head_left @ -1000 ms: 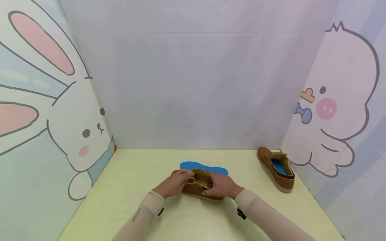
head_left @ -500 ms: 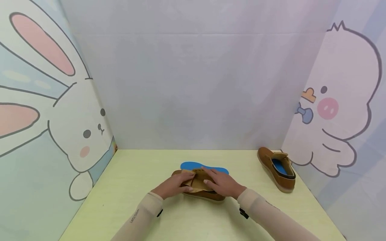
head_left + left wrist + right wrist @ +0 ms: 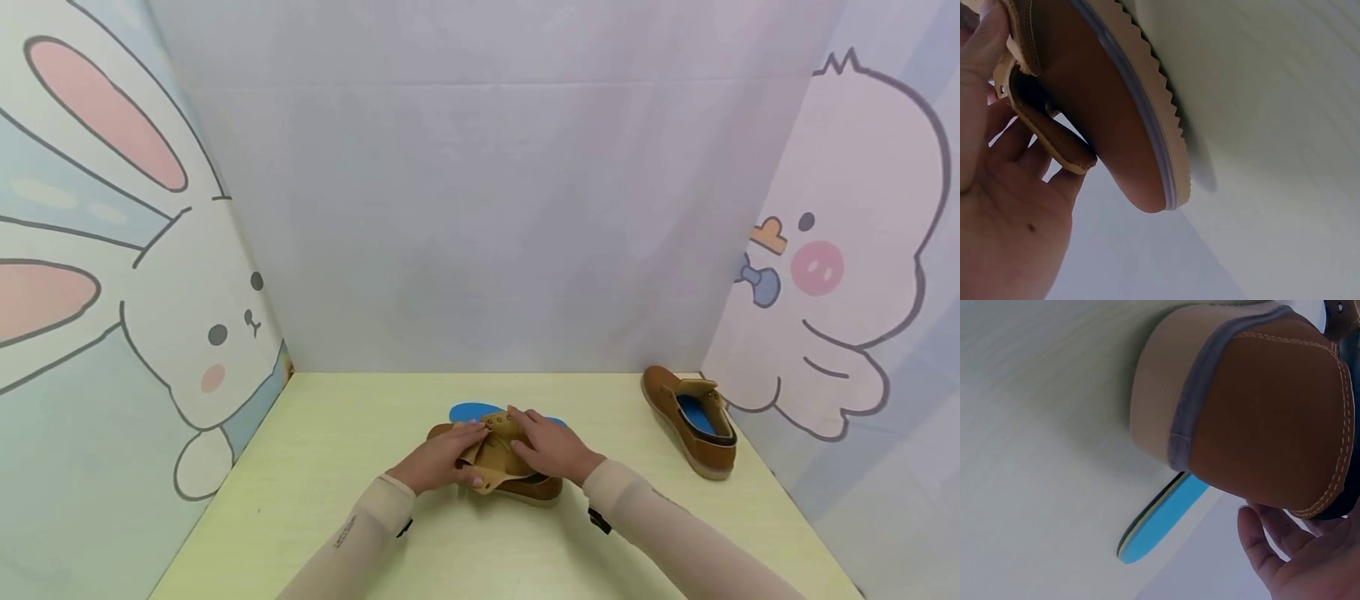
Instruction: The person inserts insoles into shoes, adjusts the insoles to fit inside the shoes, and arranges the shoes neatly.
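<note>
A brown leather shoe with a pale ridged sole stands at the middle of the table, toe to the left. My left hand grips its front opening, thumb on the near eyelet flap, fingers by the tongue. At the far side of the opening, my right hand holds the raised far flap, thumb over the inside and fingers behind. The tan lining shows between both hands. Behind the shoe lies a blue insole, partly hidden; its dark-edged end shows in the right wrist view.
A matching brown shoe stands at the right of the table, with a blue insole inside. A grey wall rises behind the table. Side walls with a cartoon rabbit and chick flank it.
The near flap has folded outward toward me under my left thumb, and the far flap stands higher. My right hand has shifted from the heel collar toward the far flap.
</note>
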`<state>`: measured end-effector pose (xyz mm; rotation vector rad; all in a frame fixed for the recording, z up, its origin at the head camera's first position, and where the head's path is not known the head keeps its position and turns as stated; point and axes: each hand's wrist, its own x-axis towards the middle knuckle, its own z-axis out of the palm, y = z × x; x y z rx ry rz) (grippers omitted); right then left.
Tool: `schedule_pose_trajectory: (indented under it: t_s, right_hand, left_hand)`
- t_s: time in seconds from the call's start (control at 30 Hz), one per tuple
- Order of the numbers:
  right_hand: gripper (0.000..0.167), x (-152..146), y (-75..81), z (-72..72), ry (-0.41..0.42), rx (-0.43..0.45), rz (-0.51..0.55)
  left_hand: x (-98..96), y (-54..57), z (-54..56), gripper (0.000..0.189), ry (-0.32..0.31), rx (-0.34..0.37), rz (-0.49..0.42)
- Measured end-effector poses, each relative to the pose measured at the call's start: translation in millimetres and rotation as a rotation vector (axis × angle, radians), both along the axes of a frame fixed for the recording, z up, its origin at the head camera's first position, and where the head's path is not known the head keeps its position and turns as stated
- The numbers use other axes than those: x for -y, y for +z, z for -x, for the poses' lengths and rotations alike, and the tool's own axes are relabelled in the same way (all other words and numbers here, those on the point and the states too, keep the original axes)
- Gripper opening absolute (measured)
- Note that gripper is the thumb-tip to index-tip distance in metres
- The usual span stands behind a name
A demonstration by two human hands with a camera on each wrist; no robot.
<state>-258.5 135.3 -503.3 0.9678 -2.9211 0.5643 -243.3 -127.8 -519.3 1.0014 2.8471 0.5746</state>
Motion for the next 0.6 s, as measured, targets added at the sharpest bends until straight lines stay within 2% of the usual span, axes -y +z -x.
schedule_pose_trajectory:
  t_s: [0.2,0.37,0.5,0.6]
  right_hand:
    - [0.059,5,-4.3,12.5,-0.05,0.045,-0.096]
    - [0.054,5,-6.9,20.7,-0.042,0.115,-0.103]
    - [0.028,4,-7.1,26.1,-0.002,0.182,-0.075]
    - [0.008,4,-7.0,29.3,0.022,0.207,-0.064]
  left_hand:
    - [-1.3,-1.4,3.3,0.097,-0.004,0.034,0.01]
    - [-3.9,-2.0,7.9,0.099,0.006,0.079,0.029]
    - [-7.0,2.4,12.7,0.099,-0.001,0.094,0.057]
    - [-8.8,6.6,15.8,0.099,-0.005,0.075,0.096]
